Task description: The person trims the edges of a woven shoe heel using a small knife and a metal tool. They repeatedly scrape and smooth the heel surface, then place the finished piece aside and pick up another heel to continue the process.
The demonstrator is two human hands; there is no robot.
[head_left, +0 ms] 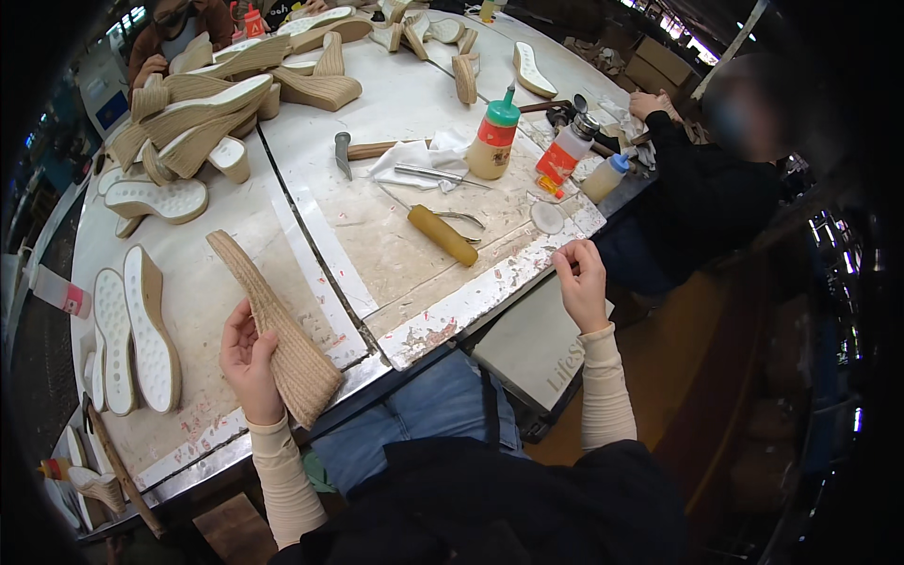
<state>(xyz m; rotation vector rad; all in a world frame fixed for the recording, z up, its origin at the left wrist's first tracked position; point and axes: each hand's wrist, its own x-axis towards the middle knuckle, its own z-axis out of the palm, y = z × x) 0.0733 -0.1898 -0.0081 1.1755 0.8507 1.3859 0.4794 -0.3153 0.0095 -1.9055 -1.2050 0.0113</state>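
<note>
My left hand (249,367) grips a shoe wedge sole (292,353) wrapped in tan braided rope. The sole stands on its side at the table's front edge, its thick heel toward me and its thin toe pointing away. Beyond the right front corner of the worktable, my right hand (582,287) is raised with thumb and fingertips pinched together; whatever they hold, if anything, is too small to make out. Nearest to that hand on the table lies a round pale disc (547,218). An awl-like tool with a thick yellow-brown handle (443,235) rests between my hands.
White-topped wedge soles (151,330) lie at left, below a large pile (202,113). A hammer (345,155), white cloth (414,160), green-capped bottle (493,141) and red-labelled bottle (565,151) occupy the middle and right. Co-workers sit at right (706,179) and far left (179,42).
</note>
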